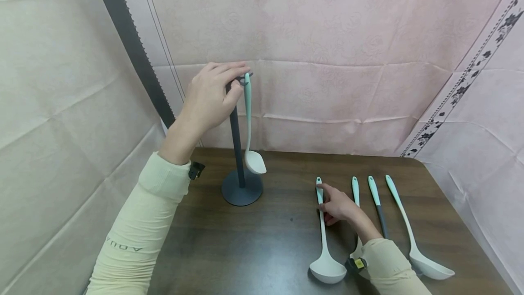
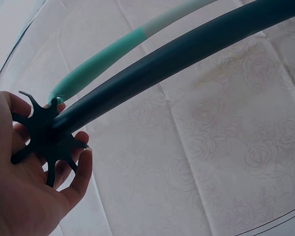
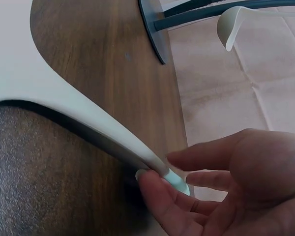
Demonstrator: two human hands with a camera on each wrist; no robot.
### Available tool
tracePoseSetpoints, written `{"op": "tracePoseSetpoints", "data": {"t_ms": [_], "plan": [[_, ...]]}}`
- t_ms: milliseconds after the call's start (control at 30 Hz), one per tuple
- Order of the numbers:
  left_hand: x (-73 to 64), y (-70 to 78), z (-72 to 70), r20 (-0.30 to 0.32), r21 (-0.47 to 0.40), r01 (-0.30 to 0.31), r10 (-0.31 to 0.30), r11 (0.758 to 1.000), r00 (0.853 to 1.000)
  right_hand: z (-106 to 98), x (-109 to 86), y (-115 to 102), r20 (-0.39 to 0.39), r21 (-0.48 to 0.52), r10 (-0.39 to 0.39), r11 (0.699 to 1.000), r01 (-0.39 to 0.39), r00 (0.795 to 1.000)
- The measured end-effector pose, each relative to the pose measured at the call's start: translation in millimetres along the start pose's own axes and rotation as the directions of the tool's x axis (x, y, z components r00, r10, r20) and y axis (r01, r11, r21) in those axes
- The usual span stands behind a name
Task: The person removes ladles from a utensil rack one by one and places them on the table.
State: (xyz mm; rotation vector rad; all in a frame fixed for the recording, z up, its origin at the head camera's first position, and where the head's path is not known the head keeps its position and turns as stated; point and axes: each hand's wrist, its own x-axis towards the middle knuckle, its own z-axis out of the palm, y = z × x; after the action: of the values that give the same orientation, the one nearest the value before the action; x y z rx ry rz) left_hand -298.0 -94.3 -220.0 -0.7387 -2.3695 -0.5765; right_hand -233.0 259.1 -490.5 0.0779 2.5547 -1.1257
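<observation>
My left hand [image 1: 214, 92] grips the hooked top of a dark utensil stand [image 1: 237, 149], fingers curled around its star-shaped hooks [image 2: 46, 135]. From one hook hangs a utensil with a mint handle and a scooped white head [image 1: 255, 162], close beside the post. My right hand [image 1: 337, 204] is at the mint handle of a ladle [image 1: 327, 267] with a white bowl, which points toward me on the table. In the right wrist view its thumb and a finger pinch the ladle's handle [image 3: 174, 181] from either side.
Right of the ladle lie a mint-handled utensil [image 1: 355, 188] partly hidden by the right arm, one with a dark shaft [image 1: 381, 220], and another with a scooped white head [image 1: 431, 267]. The brown wooden table [image 1: 245, 245] meets cloth-covered walls [image 1: 327, 58] behind and at both sides.
</observation>
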Motion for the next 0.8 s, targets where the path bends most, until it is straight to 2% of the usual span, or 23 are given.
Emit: {"op": "tracePoseSetpoints", "data": {"t_ms": [233,467,600,800], "plan": [[0.2,1.6,-2.5,0.012,-0.007,0.004,-0.004,1.000,1.000,-3.9,-6.4,-7.8,-0.014,-0.074,-0.033,0.997,0.032,0.999],[-1.7,1.8,-6.0,0.012,-0.007,0.018,-0.018,1.000,1.000,-11.4,-16.5,-29.3,-0.013,-0.071,-0.174,0.983,0.172,0.985],[-2.0,2.4,-6.2,0.019,-0.007,0.017,-0.017,1.000,1.000,-14.7,-23.7,-46.1,-0.060,-0.113,-0.281,0.955,0.273,0.958],[-2.2,2.6,-4.3,0.029,-0.009,0.015,-0.015,1.000,0.999,-14.2,-34.2,-71.9,-0.179,-0.228,-0.426,0.895,0.384,0.887]]}}
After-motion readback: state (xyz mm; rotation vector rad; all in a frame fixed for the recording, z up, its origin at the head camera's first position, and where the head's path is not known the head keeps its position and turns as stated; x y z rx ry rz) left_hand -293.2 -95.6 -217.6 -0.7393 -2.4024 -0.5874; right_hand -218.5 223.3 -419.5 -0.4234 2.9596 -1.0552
